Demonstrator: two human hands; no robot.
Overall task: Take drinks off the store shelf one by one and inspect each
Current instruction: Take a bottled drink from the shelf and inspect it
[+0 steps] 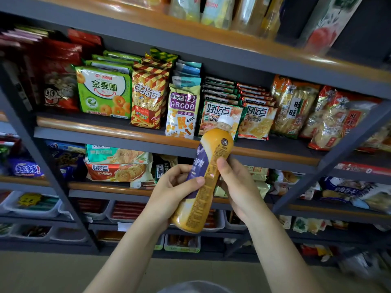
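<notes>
An orange drink bottle (213, 157) with a white cap and a purple-and-orange label is held up in front of the shelves, tilted so its cap points up and to the right. My left hand (171, 193) wraps the lower half from the left, thumb across the label. From the right, my right hand (234, 187) grips the middle, thumb on the printed side of the label. The bottle's base sits low, near my left palm.
A grey store shelf (101, 132) with wooden-edged boards fills the view, stacked with snack bags such as a green biscuit pack (103, 92) and rice cracker bags (296, 108). White trays (31, 208) of goods sit on lower boards. A tan floor (42, 275) lies below.
</notes>
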